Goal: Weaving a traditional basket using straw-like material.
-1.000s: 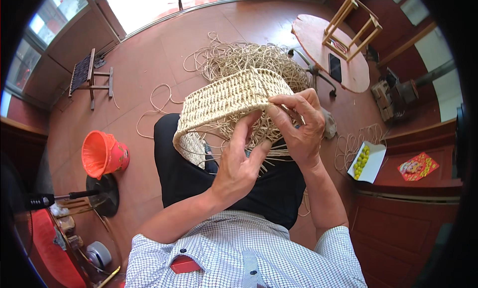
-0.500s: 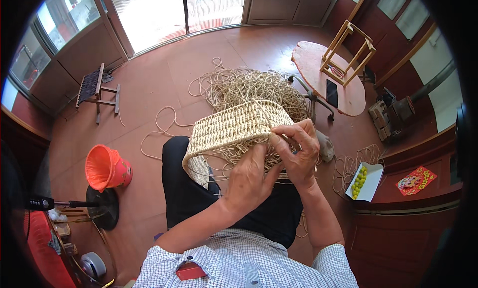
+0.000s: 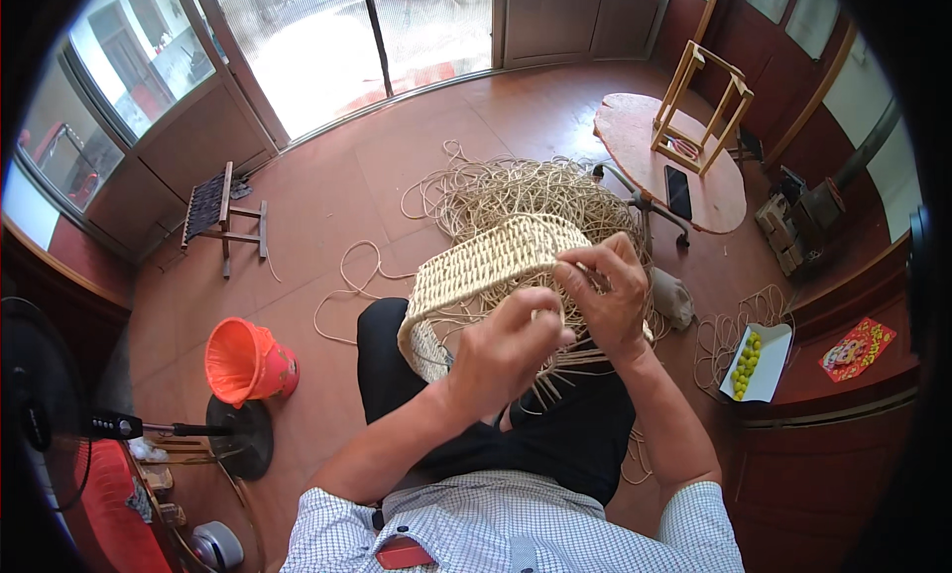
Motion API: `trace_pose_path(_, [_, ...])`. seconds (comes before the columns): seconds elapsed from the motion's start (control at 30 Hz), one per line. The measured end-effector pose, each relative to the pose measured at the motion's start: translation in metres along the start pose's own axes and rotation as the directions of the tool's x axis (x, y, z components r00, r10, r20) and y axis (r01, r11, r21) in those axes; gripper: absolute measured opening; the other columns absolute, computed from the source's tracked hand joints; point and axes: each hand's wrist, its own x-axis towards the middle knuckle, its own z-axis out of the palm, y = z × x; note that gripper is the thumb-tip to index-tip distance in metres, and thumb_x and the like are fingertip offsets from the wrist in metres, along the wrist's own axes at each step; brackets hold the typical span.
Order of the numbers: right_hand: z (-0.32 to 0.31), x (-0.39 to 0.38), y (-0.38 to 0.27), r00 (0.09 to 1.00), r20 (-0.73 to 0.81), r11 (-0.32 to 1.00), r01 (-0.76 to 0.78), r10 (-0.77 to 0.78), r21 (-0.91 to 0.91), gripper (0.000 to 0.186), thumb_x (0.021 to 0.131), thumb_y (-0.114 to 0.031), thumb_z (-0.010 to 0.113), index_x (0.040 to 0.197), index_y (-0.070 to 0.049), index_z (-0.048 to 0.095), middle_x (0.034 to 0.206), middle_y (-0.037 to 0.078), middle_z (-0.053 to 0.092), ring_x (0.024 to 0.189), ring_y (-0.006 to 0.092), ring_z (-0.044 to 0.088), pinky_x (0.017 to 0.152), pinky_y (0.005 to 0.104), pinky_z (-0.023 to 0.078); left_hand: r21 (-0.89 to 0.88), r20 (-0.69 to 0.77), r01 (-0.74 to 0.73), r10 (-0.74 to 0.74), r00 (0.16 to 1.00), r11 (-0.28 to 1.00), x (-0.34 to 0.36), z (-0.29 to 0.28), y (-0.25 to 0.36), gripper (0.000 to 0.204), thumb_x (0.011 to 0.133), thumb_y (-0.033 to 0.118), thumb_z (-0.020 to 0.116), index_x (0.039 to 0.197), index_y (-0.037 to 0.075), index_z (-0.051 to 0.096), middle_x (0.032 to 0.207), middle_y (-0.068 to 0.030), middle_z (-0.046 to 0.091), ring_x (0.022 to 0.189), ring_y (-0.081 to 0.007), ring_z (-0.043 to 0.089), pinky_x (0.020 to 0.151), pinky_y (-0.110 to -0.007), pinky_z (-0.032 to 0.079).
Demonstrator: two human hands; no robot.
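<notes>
A pale woven basket (image 3: 481, 268) rests tilted over my lap, its open rim facing me and loose cord ends hanging out of it. The thumb and fingers of my right hand (image 3: 613, 293) pinch the basket's rim at its right corner. Just below that rim, my left hand (image 3: 504, 353) is closed, with its fingers curled in. What it holds, if anything, is too small to make out. Behind the basket a large tangled heap of tan cord (image 3: 516, 191) lies on the floor.
A pink-topped round table (image 3: 630, 127) at right carries a wooden frame (image 3: 662, 117) and a black phone (image 3: 677, 192). A red bucket (image 3: 248, 363), a fan (image 3: 45, 414) and a folding stool (image 3: 224, 221) stand left. A white tray (image 3: 766, 375) of yellow-green fruit sits right.
My left hand has drawn back a little from the basket's rim and curled its fingers. The right hand still pinches the corner. The whole view has shifted slightly.
</notes>
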Motion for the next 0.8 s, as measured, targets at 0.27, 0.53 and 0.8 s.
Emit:
trace_pose_path(0.27, [0.015, 0.025, 0.028, 0.998, -0.047, 0.997, 0.045, -0.048, -0.067, 0.013, 0.095, -0.017, 0.088, 0.1, -0.006, 0.083, 0.086, 0.007, 0.067, 0.08, 0.0213, 0.068, 0.073, 0.0366, 0.056, 0.118, 0.03, 0.258, -0.263, 0.964, 0.959, 0.003, 0.011, -0.036, 0.029, 0.107, 0.01, 0.07, 0.136, 0.015, 0.071, 0.081, -0.0151, 0.076, 0.07, -0.0367, 0.076, 0.061, -0.049, 0.056])
trace_pose_path(0.53, [0.021, 0.019, 0.029, 0.992, -0.086, 0.992, 0.081, -0.09, -0.102, 0.014, 0.096, -0.019, 0.088, 0.101, -0.008, 0.083, 0.088, 0.006, 0.068, 0.079, 0.021, 0.069, 0.071, 0.0365, 0.056, 0.35, 0.116, 0.019, -0.063, 0.991, 0.937, -0.016, 0.021, -0.052, 0.033, 0.098, 0.007, 0.075, 0.13, 0.012, 0.071, 0.073, -0.0069, 0.067, 0.06, -0.0282, 0.069, 0.055, -0.044, 0.052])
trace_pose_path(0.8, [0.025, 0.004, 0.028, 0.973, -0.178, 0.984, 0.125, -0.146, -0.123, 0.019, 0.096, -0.025, 0.088, 0.112, -0.014, 0.085, 0.099, 0.006, 0.071, 0.094, 0.0261, 0.072, 0.083, 0.0409, 0.059, 0.335, 0.087, -0.026, -0.003, 0.996, 0.942, -0.031, 0.025, -0.049, 0.028, 0.097, -0.002, 0.073, 0.123, 0.009, 0.076, 0.098, -0.0105, 0.073, 0.084, -0.0276, 0.075, 0.069, -0.042, 0.059])
